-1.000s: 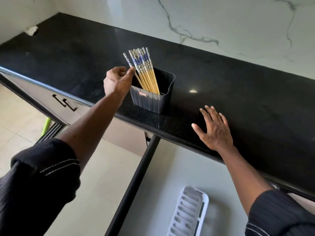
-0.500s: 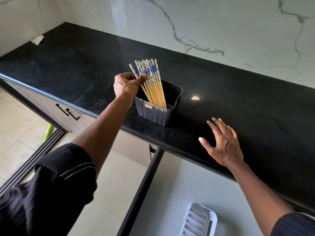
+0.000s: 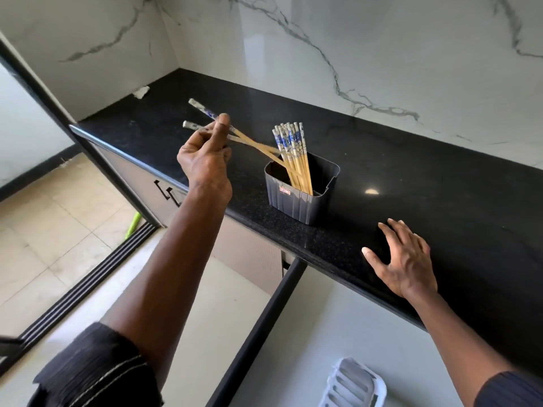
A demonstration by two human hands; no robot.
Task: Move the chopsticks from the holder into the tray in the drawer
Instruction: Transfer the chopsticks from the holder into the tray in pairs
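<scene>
Bamboo chopsticks: left hand pinches two near their patterned tops, tilted to clear the holder rim; right hand splayed empty on desk, probably bracing.

I see a black speckled countertop. On it stands the dark grey chopstick holder near the front edge. My right hand rests flat beside it, and a white scrap lies in the far corner.
</scene>
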